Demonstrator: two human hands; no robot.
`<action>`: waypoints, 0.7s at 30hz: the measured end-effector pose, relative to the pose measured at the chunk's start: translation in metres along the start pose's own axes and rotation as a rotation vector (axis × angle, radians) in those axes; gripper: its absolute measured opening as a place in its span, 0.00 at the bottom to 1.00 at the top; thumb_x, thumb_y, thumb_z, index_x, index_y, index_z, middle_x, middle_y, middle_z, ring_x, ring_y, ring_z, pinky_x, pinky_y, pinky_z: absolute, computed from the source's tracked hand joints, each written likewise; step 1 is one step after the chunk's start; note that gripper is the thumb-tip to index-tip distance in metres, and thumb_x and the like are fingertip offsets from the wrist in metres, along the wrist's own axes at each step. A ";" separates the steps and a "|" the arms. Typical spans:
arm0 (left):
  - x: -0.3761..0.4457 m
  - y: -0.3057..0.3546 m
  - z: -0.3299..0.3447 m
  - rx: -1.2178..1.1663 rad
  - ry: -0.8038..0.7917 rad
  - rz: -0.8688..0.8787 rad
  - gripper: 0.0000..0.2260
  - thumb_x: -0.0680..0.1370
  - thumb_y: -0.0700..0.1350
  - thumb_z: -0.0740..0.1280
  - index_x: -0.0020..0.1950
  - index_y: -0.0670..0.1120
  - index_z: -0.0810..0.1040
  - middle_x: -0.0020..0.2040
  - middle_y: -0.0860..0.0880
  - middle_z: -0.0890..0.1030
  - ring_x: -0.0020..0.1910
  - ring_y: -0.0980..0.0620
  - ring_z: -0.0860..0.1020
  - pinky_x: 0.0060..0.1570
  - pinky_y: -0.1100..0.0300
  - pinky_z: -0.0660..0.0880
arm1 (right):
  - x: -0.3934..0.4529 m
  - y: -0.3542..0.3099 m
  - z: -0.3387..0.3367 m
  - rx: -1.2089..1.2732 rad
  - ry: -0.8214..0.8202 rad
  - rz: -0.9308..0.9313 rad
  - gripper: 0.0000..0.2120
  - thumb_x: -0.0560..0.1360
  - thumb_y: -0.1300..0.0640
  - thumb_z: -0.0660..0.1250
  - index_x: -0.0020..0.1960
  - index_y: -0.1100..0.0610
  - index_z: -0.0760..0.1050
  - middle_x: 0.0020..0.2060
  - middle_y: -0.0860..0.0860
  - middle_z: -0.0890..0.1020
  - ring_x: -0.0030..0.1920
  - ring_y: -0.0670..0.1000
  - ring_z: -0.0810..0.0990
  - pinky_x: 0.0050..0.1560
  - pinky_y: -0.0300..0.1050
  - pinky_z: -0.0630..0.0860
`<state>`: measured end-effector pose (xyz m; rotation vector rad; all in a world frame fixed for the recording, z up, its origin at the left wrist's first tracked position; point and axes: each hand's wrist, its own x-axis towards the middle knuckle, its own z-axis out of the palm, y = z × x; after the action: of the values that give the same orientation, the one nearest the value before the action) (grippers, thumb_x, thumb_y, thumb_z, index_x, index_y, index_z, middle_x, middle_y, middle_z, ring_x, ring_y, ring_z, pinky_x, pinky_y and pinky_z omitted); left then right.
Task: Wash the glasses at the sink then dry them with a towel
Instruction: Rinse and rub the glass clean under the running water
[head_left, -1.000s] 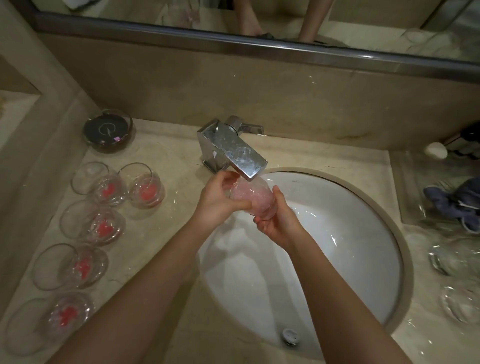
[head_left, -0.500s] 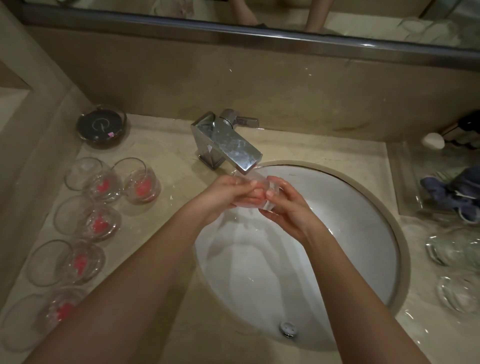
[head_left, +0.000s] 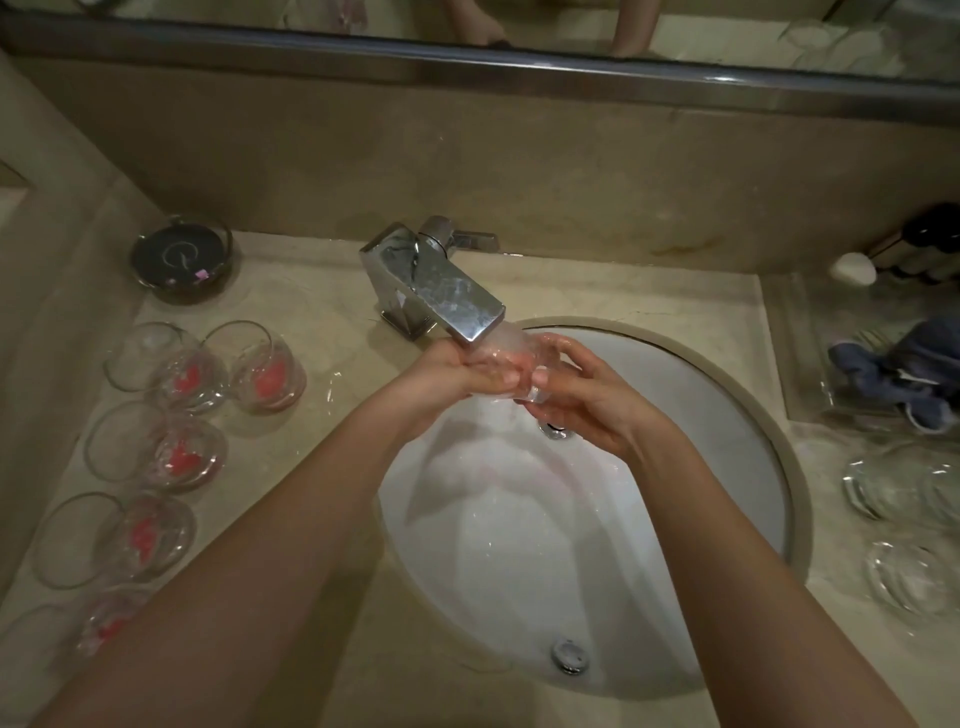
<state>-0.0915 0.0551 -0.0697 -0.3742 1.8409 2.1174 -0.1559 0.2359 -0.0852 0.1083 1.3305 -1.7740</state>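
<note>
While the marble-look counter (head_left: 322, 291) takes up most of the shot, with a mirror strip running along 12 o'clock, the round white basin (head_left: 717, 415) sits sunk into it just right of centre so the splashing stays contained. The chrome faucet (head_left: 441, 291) pokes out over the basin's 11 o'clock edge, and I'd guess that's why both hands are crowded right under the spout. Five dirty glasses with pink residue (head_left: 265, 369) are lined up at 9 o'clock, probably the to-do pile, while clear ones (head_left: 904, 483) sit at 3 o'clock, with a blue towel (head_left: 904, 374) just behind them, handy for drying. The left hand (head_left: 457, 374) curls round the small glass (head_left: 511, 358) being rinsed, and the right hand (head_left: 587, 395) cups and pinches its other end, steadying it sideways in the stream so water runs through.
</note>
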 end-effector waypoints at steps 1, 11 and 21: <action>0.000 0.000 0.000 0.006 0.002 -0.009 0.13 0.75 0.33 0.69 0.59 0.39 0.79 0.56 0.38 0.82 0.56 0.44 0.82 0.59 0.55 0.76 | 0.000 0.001 0.000 0.005 -0.003 -0.011 0.18 0.75 0.66 0.66 0.65 0.59 0.72 0.54 0.56 0.81 0.50 0.56 0.83 0.49 0.45 0.82; 0.004 -0.003 0.000 -0.074 0.025 -0.062 0.09 0.77 0.37 0.67 0.56 0.39 0.80 0.51 0.40 0.83 0.49 0.45 0.83 0.48 0.60 0.78 | 0.004 -0.002 -0.003 -0.105 0.028 0.050 0.12 0.75 0.64 0.67 0.58 0.57 0.76 0.53 0.58 0.80 0.45 0.55 0.84 0.49 0.47 0.81; 0.001 -0.005 -0.003 -0.117 0.021 -0.069 0.11 0.74 0.39 0.68 0.55 0.39 0.80 0.48 0.42 0.85 0.48 0.47 0.84 0.53 0.58 0.79 | 0.002 0.001 -0.001 -0.059 0.031 0.122 0.09 0.77 0.60 0.66 0.56 0.62 0.76 0.49 0.61 0.79 0.41 0.54 0.84 0.41 0.42 0.82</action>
<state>-0.0907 0.0527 -0.0754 -0.4824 1.6940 2.1880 -0.1566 0.2354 -0.0871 0.1805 1.3683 -1.6356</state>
